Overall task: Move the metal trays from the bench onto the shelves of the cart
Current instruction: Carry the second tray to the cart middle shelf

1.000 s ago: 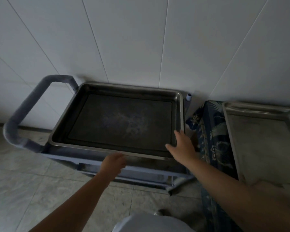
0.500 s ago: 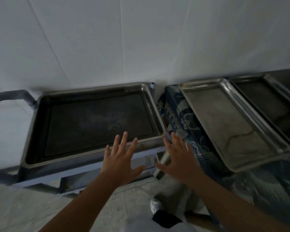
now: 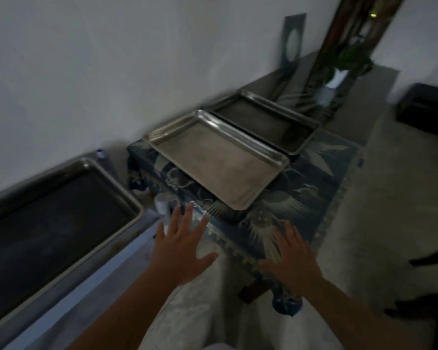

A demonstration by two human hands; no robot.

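Note:
A dark metal tray (image 3: 53,223) lies on the top shelf of the grey cart (image 3: 91,276) at the left. Two metal trays rest side by side on a bench covered with a blue patterned cloth (image 3: 301,198): a pale shallow tray (image 3: 213,157) nearer me and a darker tray (image 3: 263,122) behind it. My left hand (image 3: 180,243) is open with fingers spread, between the cart and the bench corner. My right hand (image 3: 291,256) is open above the bench's front edge. Neither hand touches a tray.
A white wall runs behind cart and bench. Beyond the bench stand a dark frame, a leaning panel (image 3: 292,41) and a potted plant (image 3: 339,72). A dark box (image 3: 425,107) sits at the far right on the pale floor (image 3: 364,223).
Both hands left the tray on the cart and opened. The view swung right, and both hands moved from the cart toward the bench.

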